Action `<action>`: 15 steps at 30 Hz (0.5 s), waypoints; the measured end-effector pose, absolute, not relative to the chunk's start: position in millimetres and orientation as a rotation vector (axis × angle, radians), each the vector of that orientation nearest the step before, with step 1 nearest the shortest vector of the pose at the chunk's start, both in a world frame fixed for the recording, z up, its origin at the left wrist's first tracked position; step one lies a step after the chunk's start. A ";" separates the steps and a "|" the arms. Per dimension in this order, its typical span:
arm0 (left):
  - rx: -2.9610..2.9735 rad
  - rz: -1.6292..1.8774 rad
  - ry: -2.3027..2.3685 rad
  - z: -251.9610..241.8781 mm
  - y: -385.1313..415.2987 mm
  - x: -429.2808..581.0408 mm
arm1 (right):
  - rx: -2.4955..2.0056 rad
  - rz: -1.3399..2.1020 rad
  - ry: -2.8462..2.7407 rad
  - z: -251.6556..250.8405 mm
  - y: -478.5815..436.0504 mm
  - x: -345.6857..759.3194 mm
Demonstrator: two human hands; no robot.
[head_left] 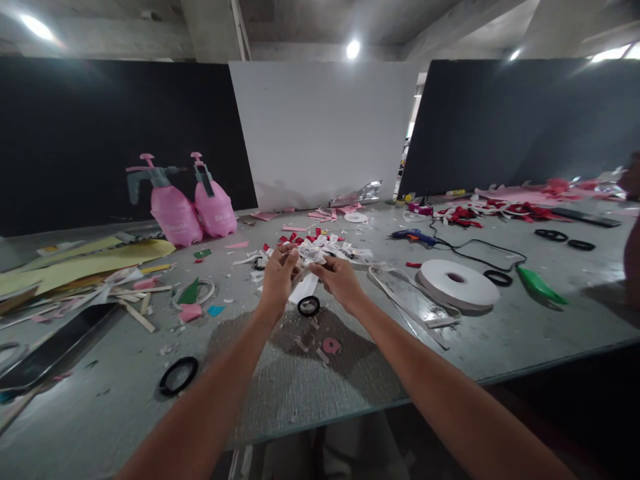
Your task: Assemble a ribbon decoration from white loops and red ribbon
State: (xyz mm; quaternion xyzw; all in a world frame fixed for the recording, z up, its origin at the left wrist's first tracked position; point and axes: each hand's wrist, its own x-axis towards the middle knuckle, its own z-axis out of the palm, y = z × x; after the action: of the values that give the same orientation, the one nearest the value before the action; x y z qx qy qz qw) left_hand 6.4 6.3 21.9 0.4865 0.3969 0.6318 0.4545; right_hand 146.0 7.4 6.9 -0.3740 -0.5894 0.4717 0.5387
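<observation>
Head; hands [280, 270] [342, 279] w/ flat wht ribbon [303, 289]

Dim, ceiling lights [353, 49] glaring, soft shadows, stretched edges

Pale lettering is showing on two pink pump spray bottles, both standing in the left part of the frame, above its middle height. On the bottle farther right [216, 212], a single short word [225, 216] is running across the lower body; its opening letters are reading as "Be", and its ending is looking like "on", while the middle letters are blurring too much to settle the spelling. On the bottle farther left [177, 210], a similar pale word [176, 225] is sitting across the belly, fainter and smeared, and its letters are staying too unclear to read.
</observation>
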 end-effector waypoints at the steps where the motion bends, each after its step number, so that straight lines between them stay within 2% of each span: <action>1: 1.236 1.504 0.983 21.9 6.0 6.3 | -0.881 1.122 -1.378 7.6 7.2 146.4; 6: 1.390 1.439 1.083 20.0 3.8 8.3 | -0.836 1.190 -1.261 11.5 3.5 145.8; 10: 1.293 1.443 1.050 19.8 0.8 10.4 | -0.801 1.341 -1.119 11.0 0.3 142.6; 15: 1.297 1.471 1.085 18.7 1.8 8.8 | -0.856 1.269 -1.242 7.4 2.1 143.4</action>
State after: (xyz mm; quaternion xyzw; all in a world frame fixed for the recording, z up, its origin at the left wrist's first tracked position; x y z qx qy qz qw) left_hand 8.8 1.8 18.7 0.5210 0.4358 0.5908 0.4354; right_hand 143.4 2.1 7.4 -0.3618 -0.5251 0.5366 0.5526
